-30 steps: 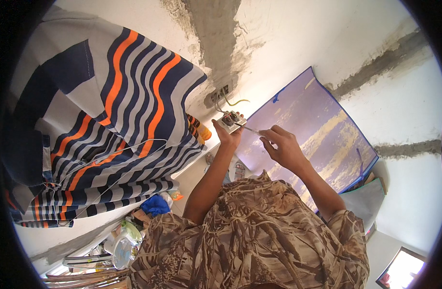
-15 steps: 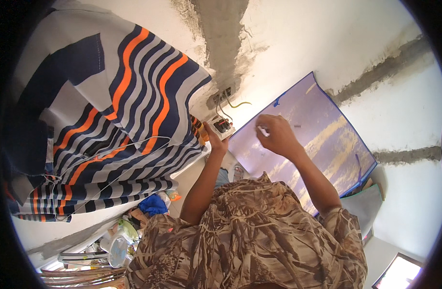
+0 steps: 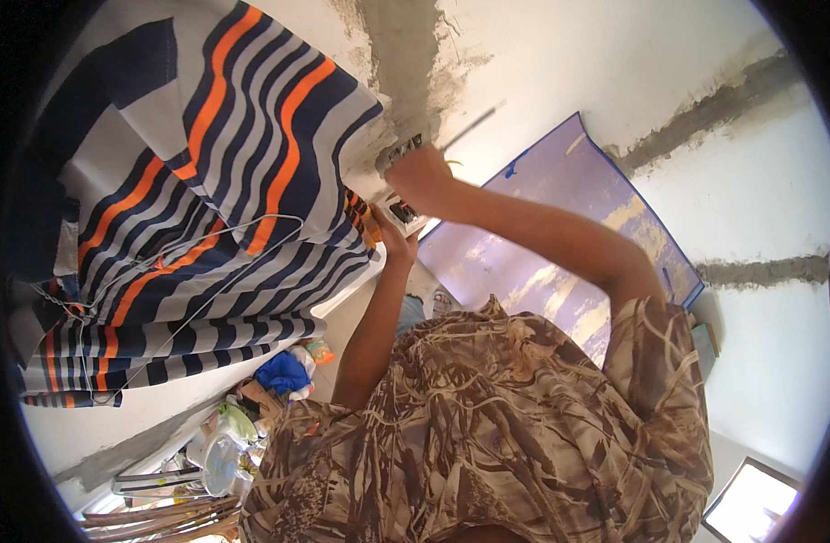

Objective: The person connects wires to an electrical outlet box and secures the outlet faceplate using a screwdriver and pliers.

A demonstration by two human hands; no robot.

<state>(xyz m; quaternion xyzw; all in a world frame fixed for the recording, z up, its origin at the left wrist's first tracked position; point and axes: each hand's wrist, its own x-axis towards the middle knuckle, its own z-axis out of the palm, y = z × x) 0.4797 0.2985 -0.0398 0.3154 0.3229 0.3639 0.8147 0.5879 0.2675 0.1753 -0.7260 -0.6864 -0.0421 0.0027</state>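
"Below the wall box [image 3: 404, 147], in the left hand [image 3: 397, 242], held along the lower edge: a white plate [image 3: 415, 224] with black modules [image 3: 402, 212]; how best to steady it there?"

"By gripping the rim, clear of the modules; by staying close to the box, to spare any wire a tug."

"And with the right hand [image 3: 421, 181]?"

"Curled around a thin rod-like tool [image 3: 472, 127], by the look of it; just above the plate, in front of the box, with fingertips hidden; impossible to tell of any wire pinched there."

"Any advice for that side?"

"Point the shaft up and away, clear of the yellow-green wire [image 3: 455, 163]; bend it gently, without kinking; confirm dead power before touching bare metal; mind the striped cloth [image 3: 293, 163], near the left hand, against snagging."
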